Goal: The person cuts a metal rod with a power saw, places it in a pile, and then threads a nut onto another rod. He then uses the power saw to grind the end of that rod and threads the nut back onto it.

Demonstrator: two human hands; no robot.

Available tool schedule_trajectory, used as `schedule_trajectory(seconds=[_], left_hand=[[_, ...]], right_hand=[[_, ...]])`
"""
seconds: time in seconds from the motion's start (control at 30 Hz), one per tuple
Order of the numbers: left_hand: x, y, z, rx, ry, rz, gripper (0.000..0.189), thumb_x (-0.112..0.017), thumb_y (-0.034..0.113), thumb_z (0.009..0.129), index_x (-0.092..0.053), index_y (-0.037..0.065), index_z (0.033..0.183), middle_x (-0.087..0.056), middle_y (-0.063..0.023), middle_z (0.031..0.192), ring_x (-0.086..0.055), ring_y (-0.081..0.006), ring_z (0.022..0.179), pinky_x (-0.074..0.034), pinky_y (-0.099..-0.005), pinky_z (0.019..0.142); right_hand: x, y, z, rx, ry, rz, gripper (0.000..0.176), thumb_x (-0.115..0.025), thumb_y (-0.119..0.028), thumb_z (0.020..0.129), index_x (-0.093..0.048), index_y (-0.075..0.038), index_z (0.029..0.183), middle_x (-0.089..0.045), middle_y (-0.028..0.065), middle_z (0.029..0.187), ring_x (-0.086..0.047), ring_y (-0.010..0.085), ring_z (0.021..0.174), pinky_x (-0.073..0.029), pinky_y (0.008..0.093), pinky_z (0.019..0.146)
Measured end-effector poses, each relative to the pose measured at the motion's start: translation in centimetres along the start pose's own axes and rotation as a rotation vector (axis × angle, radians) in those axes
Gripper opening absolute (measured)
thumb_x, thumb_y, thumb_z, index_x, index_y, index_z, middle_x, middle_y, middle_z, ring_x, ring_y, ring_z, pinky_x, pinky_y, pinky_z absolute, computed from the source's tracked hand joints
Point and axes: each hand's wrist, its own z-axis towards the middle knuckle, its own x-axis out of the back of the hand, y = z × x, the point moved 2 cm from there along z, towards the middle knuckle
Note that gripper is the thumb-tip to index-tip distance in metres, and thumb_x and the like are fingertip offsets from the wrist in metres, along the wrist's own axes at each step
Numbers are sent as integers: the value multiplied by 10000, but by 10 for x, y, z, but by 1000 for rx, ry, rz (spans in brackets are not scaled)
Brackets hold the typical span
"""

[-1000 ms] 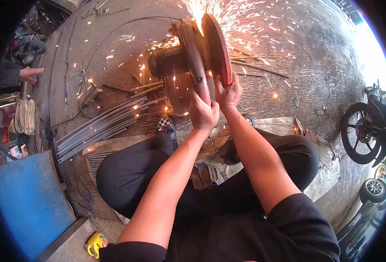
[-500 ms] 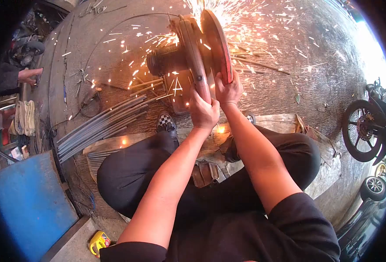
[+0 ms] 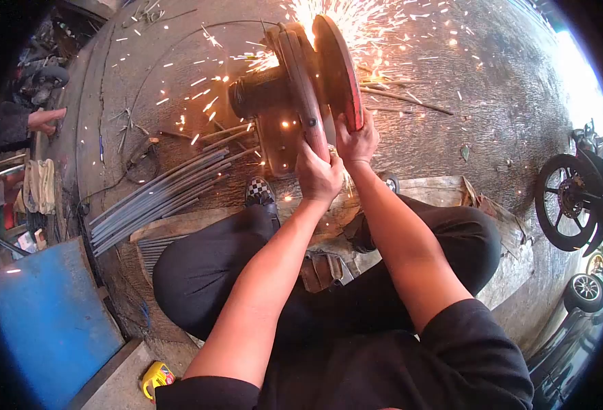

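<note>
A cut-off saw (image 3: 297,82) stands on the floor in front of me and throws bright sparks from its far side. Wrapped round the end of its long handle is my left hand (image 3: 320,175). My right hand (image 3: 358,142) grips the near edge of the round, red-rimmed blade guard (image 3: 340,65), just right of the handle. The motor (image 3: 255,94) sticks out to the left. Whatever the blade cuts is hidden behind the saw and the glare. A bundle of grey metal rods (image 3: 161,195) lies at left of the saw base.
More thin rods (image 3: 407,99) lie beyond the saw at right. A blue panel (image 3: 49,321) and a yellow bottle (image 3: 156,378) are at lower left. A motorcycle wheel (image 3: 562,205) stands at right. Another person's foot (image 3: 45,121) shows at far left.
The spray of sparks has shifted, with fewer over the motor and rods at left. Both hands and the saw stay almost in the same place.
</note>
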Motion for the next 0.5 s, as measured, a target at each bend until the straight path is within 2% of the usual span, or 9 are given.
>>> schedule_trajectory(seconds=[0.07,0.13,0.37,0.43,0.47,0.5], left_hand=[[1,1,0,8,3,15,678,-588,47,689,-317,-94,1294,-525,-328,1109,-544,-473,1009,-437,-485,889],[0,0,1,95,-54,-61,683,-596,49,688,-314,-97,1293,-527,-327,1106,-544,-476,1005,-435,-485,889],[2,3,-1,104,-58,-69,673,-600,54,685,-323,-97,1280,-546,-314,1082,-556,-462,990,-446,-484,870],[-4,-5,-6,-23,30,98,656,-597,61,687,-331,-99,1265,-555,-317,1056,-557,-465,975,-453,-490,849],[-7,-13,-8,18,16,-53,638,-594,66,688,-342,-87,1254,-555,-322,1042,-551,-477,969,-450,-497,842],[-10,-16,-11,-29,40,-20,651,-593,63,679,-343,-75,1264,-553,-325,1037,-548,-488,970,-453,-504,839]], right_hand=[[-1,2,0,1,-9,-19,400,-666,-375,764,-600,-101,1049,-645,178,879,-618,406,814,-485,464,719],[-3,3,0,14,28,-18,391,-666,-363,766,-600,-102,1050,-646,176,875,-619,402,807,-484,465,716],[0,2,-3,-58,-52,-20,380,-661,-347,770,-600,-100,1052,-640,175,893,-617,396,813,-479,468,715],[1,2,-4,62,-15,31,369,-660,-334,769,-603,-103,1050,-638,181,870,-613,406,787,-480,467,692],[-5,10,-6,82,20,-32,354,-660,-317,766,-605,-100,1041,-636,187,824,-611,417,764,-483,465,672],[-9,18,-6,92,39,-28,354,-660,-317,766,-605,-100,1041,-636,187,824,-611,417,764,-483,465,672]])
